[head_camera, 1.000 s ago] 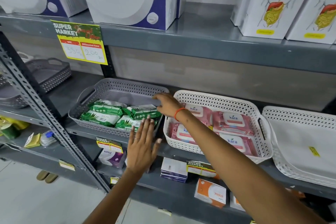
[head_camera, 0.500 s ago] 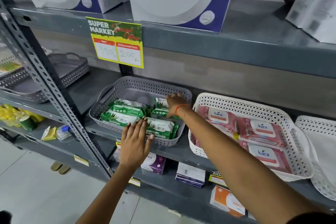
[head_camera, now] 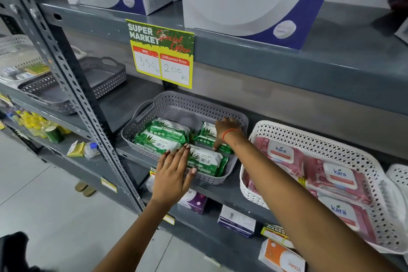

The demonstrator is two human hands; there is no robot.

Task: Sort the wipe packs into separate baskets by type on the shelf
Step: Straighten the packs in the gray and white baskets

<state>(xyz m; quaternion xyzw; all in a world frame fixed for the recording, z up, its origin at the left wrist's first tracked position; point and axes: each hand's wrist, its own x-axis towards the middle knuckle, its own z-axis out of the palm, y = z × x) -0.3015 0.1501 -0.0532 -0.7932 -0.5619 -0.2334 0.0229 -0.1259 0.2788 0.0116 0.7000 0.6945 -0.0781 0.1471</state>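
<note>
A grey basket (head_camera: 185, 104) on the middle shelf holds several green aloe vera wipe packs (head_camera: 163, 137). My right hand (head_camera: 225, 130) reaches into its back right corner, fingers curled over a green wipe pack (head_camera: 206, 133) and thumb at the pack's near edge. My left hand (head_camera: 174, 172) lies flat with fingers apart against the basket's front rim, its fingertips touching the front green pack (head_camera: 205, 161). To the right, a white basket (head_camera: 309, 137) holds several pink Kara wipe packs (head_camera: 340, 176).
A second white basket (head_camera: 397, 174) shows at the right edge. An empty dark grey basket (head_camera: 103, 77) sits on the shelf to the left, past a slotted steel upright (head_camera: 72, 86). A price sign (head_camera: 162, 53) hangs from the shelf above. Small boxes (head_camera: 237, 219) line the shelf below.
My right hand moved from the grey basket's rim down onto the back right green pack. My left hand rose to the basket's front rim. The view shifted left and closer.
</note>
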